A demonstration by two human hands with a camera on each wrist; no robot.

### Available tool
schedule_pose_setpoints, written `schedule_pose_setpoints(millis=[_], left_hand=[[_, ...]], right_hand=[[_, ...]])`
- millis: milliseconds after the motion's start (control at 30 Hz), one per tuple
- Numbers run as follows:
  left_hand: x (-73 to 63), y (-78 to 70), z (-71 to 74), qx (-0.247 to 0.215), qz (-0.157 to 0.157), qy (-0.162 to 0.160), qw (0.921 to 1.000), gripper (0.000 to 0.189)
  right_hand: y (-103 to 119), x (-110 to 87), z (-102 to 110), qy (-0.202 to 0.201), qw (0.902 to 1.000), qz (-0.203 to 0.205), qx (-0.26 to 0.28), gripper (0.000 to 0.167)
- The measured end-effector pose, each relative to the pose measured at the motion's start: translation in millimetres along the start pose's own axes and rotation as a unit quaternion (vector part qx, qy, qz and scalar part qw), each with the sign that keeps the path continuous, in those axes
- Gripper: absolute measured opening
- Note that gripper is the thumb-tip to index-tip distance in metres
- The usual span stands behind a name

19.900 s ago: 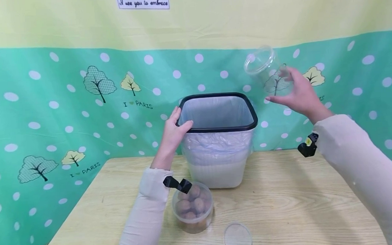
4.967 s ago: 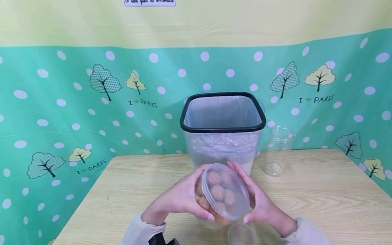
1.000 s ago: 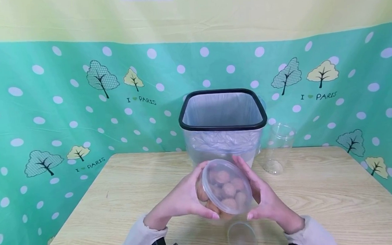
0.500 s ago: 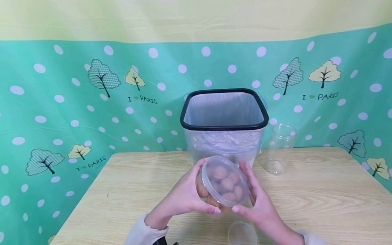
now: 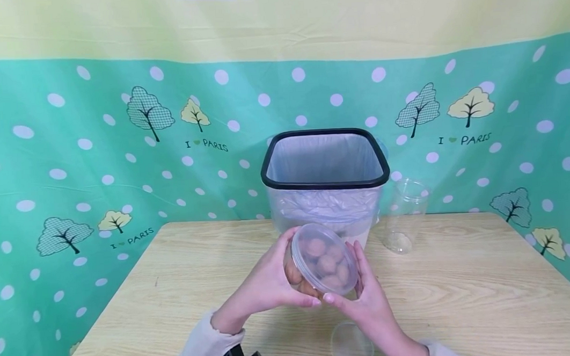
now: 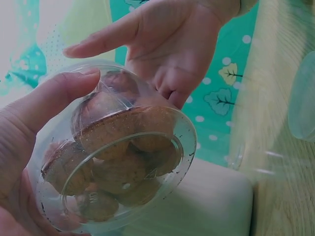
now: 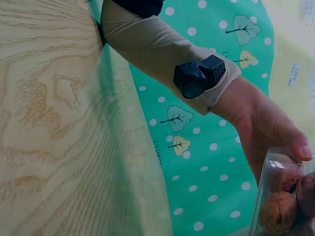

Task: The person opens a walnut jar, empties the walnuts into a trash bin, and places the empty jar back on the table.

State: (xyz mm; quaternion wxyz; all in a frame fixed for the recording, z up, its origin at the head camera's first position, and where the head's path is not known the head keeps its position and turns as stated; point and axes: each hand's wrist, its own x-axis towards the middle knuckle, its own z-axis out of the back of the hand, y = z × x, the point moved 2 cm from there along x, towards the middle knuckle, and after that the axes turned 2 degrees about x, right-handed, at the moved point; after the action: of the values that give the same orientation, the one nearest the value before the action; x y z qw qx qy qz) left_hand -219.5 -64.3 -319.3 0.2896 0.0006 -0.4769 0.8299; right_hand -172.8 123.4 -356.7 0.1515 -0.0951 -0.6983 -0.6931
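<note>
Both hands hold a clear, round plastic jar [image 6: 170, 169] of walnuts [image 7: 278, 211] above the table, tilted. In the left wrist view the jar's base faces the camera. My left hand [image 5: 266, 284] grips the jar's left side, thumb along the near side. A frosted lid [image 5: 325, 259] covers the jar's mouth and faces up and right. My right hand [image 5: 371, 297] holds the lid's rim, its thumb at the near edge and fingers at the right side. Some of its fingers are hidden behind the jar in the left wrist view.
A bin [image 5: 326, 186] with a black rim and a plastic liner stands behind the hands. Right of it is a tall, clear, lidless plastic jar [image 5: 405, 214]. A round translucent lid [image 5: 352, 344] lies on the wooden table [image 5: 465, 297] near the front. A patterned curtain hangs behind.
Earlier, my right hand held the tall jar aloft and my left hand gripped the bin's rim; the walnut jar stood on the table. Lately my right hand has shifted left along the lid.
</note>
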Motion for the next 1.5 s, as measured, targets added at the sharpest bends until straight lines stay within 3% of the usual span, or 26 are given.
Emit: schedule_pose_setpoints(millis=[367,600,1167,1500], left_hand=[[-0.3,-0.5,0.0,0.009,0.003,0.000,1.0000,0.114],[-0.8,-0.6,0.3,0.006,-0.006,0.002,1.0000,0.113],[-0.2,-1.5,2.7,-0.044,-0.010,0.030,0.9985,0.109],[-0.3,-1.7,4.4,-0.053,-0.021,0.034,0.9978,0.108]], right_hand=[[-2.2,1.7,-1.9,-0.027,0.9988,-0.038,-0.015,0.108],[-4.8,2.2,1.5,-0.019,0.9997,-0.015,-0.002,0.107],[-7.8,9.7,15.3,0.052,0.9955,0.074,0.029,0.105],[-10.2,15.5,18.7,0.092,0.9908,0.082,0.057,0.102]])
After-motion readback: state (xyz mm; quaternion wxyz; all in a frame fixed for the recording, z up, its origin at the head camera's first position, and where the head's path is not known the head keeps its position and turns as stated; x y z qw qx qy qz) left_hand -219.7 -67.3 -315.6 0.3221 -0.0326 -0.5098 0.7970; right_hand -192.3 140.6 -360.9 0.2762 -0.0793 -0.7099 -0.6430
